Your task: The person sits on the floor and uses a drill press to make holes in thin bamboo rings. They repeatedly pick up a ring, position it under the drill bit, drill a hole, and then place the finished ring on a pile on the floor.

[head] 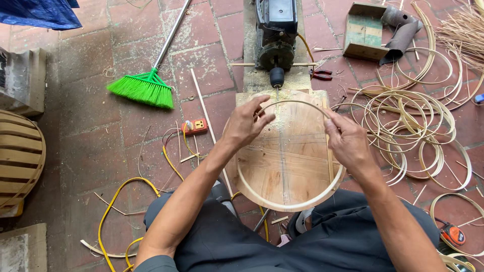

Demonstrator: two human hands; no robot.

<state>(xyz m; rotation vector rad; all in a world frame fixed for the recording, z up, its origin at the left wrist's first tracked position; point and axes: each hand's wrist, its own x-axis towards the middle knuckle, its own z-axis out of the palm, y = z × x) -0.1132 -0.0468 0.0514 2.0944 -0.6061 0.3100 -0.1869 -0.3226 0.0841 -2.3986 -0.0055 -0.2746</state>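
Between both hands, a bamboo strip hoop (290,205) lies over a round wooden board (287,161), its far arc just under the drill bit (277,92) of a black motor drill (275,35) mounted on a plank. Left hand (247,123) pinches the hoop's far-left arc, fingers closed on the strip, thumb and fingertips right at the bit. Right hand (348,143) grips the hoop's far-right arc, fingers curled shut around the strip; a thin straight stick (329,156) runs down from that grip across the board, cannot tell if it's held too. Near arc of the hoop hangs just past the board edge, above the person's dark trousers. Right of the right hand: pile of loose bamboo strip coils (413,121) on the brick floor, close by. Beyond it, a small wooden box (364,31). Red-handled pliers (321,75) sit just beside the drill. Left of the left hand: orange power socket (195,126) with yellow cable (118,201), near; green broom (143,88) farther out; slatted bamboo basket (20,156) well apart at frame edge.
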